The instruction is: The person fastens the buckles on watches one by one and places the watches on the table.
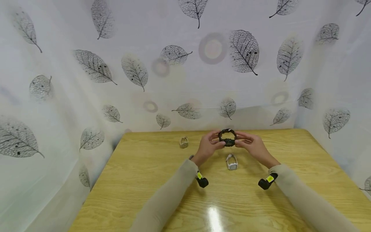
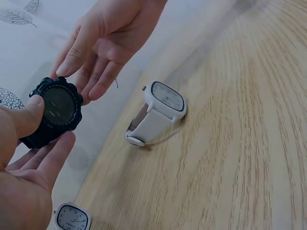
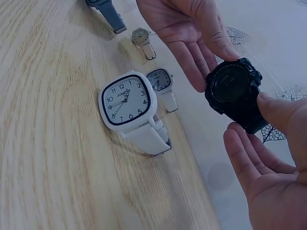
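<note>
I hold the black digital watch [image 1: 227, 138] up off the wooden table [image 1: 145, 180] between both my hands, near the table's far edge and in front of the leaf-print curtain [image 1: 116, 64]. My left hand [image 1: 209, 145] pinches its case from the left, thumb [image 2: 29, 117] on the bezel and fingers underneath; my right hand [image 1: 251, 144] pinches it from the right, thumb at the case edge and fingers spread loosely below. Neither hand is clenched hard; both grip the watch lightly at opposite sides.

The watch sits straight between my two hands, about equally near each, with its strap looped closed so that the ring stands roughly upright and the dial faces back toward me. Its long line, strap to strap, runs up and over away from me, not left to right.

Below my hands, the white square watch [image 1: 232, 162] lies on the table on its side, closer to my right hand. The small beige watch [image 1: 184, 142] rests farther left, apart from both hands.

The head view shows the closed strap loop; the wrist views hide it but show the dark dial plainly. The right wrist view alone reveals the white watch's numbered face, a small round watch [image 3: 142, 39] and a grey strap [image 3: 106, 12] beyond it.
</note>
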Motion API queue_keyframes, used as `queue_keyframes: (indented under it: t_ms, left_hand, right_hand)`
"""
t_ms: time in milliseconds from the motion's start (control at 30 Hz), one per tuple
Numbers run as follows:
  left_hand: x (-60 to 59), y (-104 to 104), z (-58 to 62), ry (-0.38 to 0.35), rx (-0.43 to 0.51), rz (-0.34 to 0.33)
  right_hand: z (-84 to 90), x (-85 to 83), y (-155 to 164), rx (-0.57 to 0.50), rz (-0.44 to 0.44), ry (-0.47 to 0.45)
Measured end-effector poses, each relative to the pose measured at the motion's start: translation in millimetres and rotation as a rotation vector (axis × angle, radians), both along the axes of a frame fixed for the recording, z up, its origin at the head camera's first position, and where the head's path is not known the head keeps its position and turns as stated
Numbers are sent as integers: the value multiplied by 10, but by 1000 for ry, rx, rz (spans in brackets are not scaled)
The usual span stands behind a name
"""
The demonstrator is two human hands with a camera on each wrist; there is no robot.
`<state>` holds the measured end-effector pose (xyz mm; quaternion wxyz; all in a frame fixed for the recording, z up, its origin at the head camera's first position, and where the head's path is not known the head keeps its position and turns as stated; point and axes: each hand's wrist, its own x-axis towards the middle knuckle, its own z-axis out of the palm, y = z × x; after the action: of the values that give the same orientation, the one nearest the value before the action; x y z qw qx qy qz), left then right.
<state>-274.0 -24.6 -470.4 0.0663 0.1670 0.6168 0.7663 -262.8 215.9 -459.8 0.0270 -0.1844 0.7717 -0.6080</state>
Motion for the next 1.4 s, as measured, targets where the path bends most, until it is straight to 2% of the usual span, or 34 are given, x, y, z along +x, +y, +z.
queue_keyframes:
  t_ms: [233,467,767,933,1133,1267,1400]
  left_hand:
    - [4,13,7,-1,-71,29]
    - [-91,91,10,23,-242,126]
    - [-201,208,-3,39,-455,233]
    - [-243,282,-26,52,-538,257]
    - [-270,361,-68,40,-573,250]
    - [-278,408,-89,18,-561,250]
    - [-278,415,-83,15,-588,265]
  right_hand:
    - [-14,-28,-4,18,3,-4]
    - [20,-111,43,136,1,-40]
    - [34,-250,107,188,9,-63]
    - [-3,-315,156,178,25,-86]
    - [-71,-369,194,167,21,-91]
    - [-107,-410,199,129,33,-137]
    - [-126,-445,194,127,42,-167]
